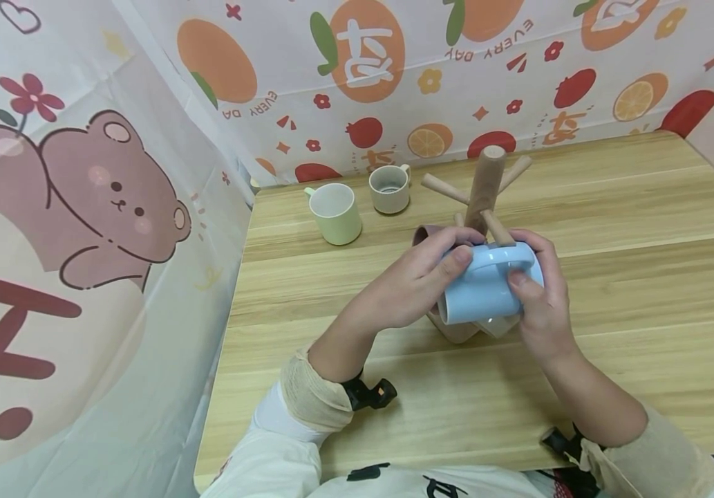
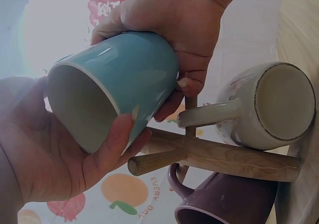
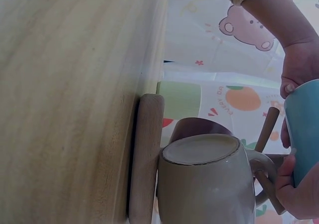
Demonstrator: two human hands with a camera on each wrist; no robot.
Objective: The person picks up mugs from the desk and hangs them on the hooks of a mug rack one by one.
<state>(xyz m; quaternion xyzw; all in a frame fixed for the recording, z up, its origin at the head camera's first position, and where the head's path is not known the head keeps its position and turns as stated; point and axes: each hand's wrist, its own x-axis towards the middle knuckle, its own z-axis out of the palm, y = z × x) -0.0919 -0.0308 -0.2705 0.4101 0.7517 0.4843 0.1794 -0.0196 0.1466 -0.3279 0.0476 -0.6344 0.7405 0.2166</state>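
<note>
A light blue mug (image 1: 484, 301) lies on its side in the air in front of a wooden mug tree (image 1: 486, 183), its handle facing up in the head view. My left hand (image 1: 415, 280) grips its open-rim end, thumb by the handle. At the base end my right hand (image 1: 543, 297) holds it, thumb on its side. In the left wrist view the mug's mouth faces the camera, between the left hand (image 2: 65, 154) and the right hand (image 2: 174, 25). A cream mug (image 2: 284, 107) hangs by its handle on a peg, and a dark purple mug (image 2: 232, 196) is beside the tree's post.
Toward the back left of the wooden table (image 1: 294, 290) stand a pale green mug (image 1: 336, 216) and a small grey-beige cup (image 1: 390, 190). Printed curtains (image 1: 164, 76) border the table at the back and left. Pegs (image 1: 445, 188) stick out from the tree's post.
</note>
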